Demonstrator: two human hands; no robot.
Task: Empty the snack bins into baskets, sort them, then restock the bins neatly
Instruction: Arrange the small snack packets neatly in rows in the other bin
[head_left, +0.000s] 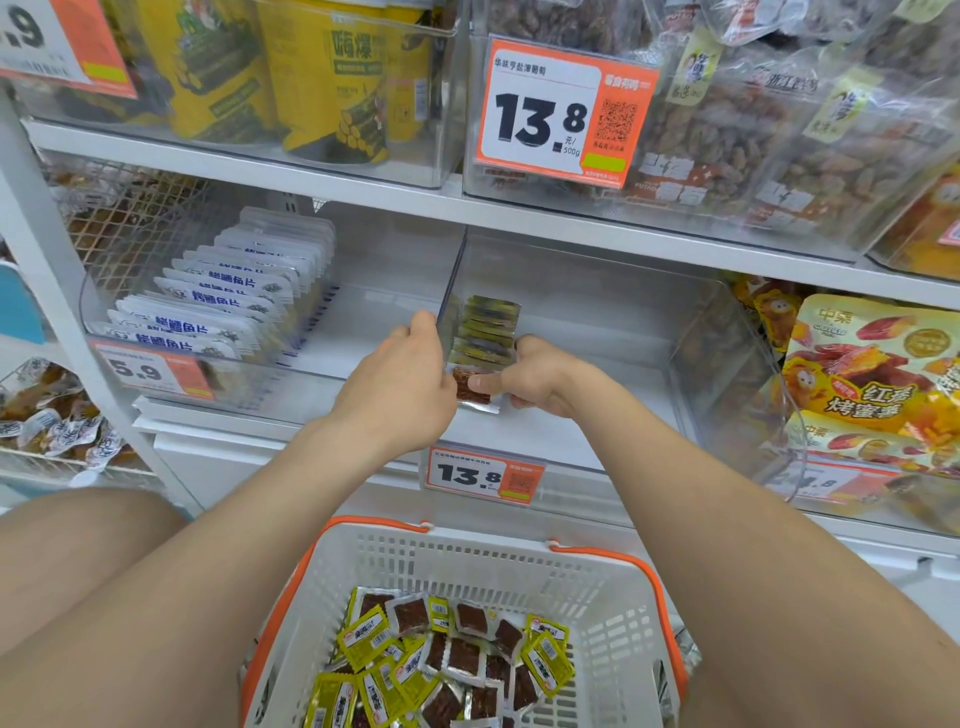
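A: Holding anything?
B: Yes. My left hand (408, 371) and right hand (537, 379) squeeze a row of snack packs (485, 338) between them, inside the clear bin (613, 332). Packs stand up; the row runs away from me.

Your shot's bright and even, looks like overhead light, so shadows stay soft. The clear bin (727, 332) walls pick up hazy glare. The wide lens bows the shelf (260, 170) toward the edges, and the bags (831, 156) far right look smeary. The big price tag (561, 114) reads sharp.
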